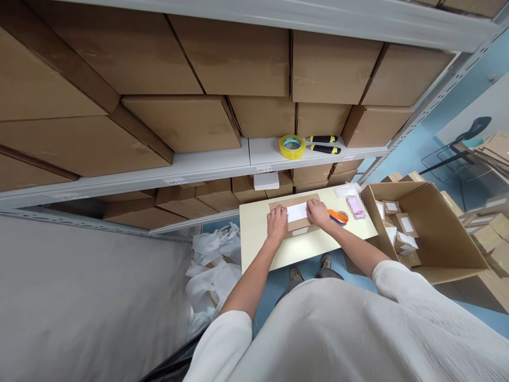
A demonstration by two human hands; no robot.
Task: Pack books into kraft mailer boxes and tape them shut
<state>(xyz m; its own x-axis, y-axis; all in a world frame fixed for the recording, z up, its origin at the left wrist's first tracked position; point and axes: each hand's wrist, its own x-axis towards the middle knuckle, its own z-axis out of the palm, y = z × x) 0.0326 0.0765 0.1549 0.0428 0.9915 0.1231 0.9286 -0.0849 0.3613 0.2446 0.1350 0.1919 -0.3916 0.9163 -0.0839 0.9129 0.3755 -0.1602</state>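
On the pale table [258, 249] lies a flat cardboard box [292, 201] with a white label [297, 212] across its top. My left hand [277, 222], fingers curled, grips the label's left end against the box. At the other end, my right hand [317, 212] has its bent fingers closed on the label too. A smaller white patch [300, 231] shows on the box's near side. Just right of my right hand is an orange-handled tool [339, 216], perhaps a tape cutter or scissors; its exact kind is unclear.
A large open carton [449, 254] with several small labelled boxes [405, 244] stands right of the table. Ahead, a shelf [262, 151] carries cardboard boxes, yellow tape [292, 147] and two utility knives [324, 149]. White wrapping [210, 281] is heaped at left. A pixelated pink item [356, 207] lies on the table.
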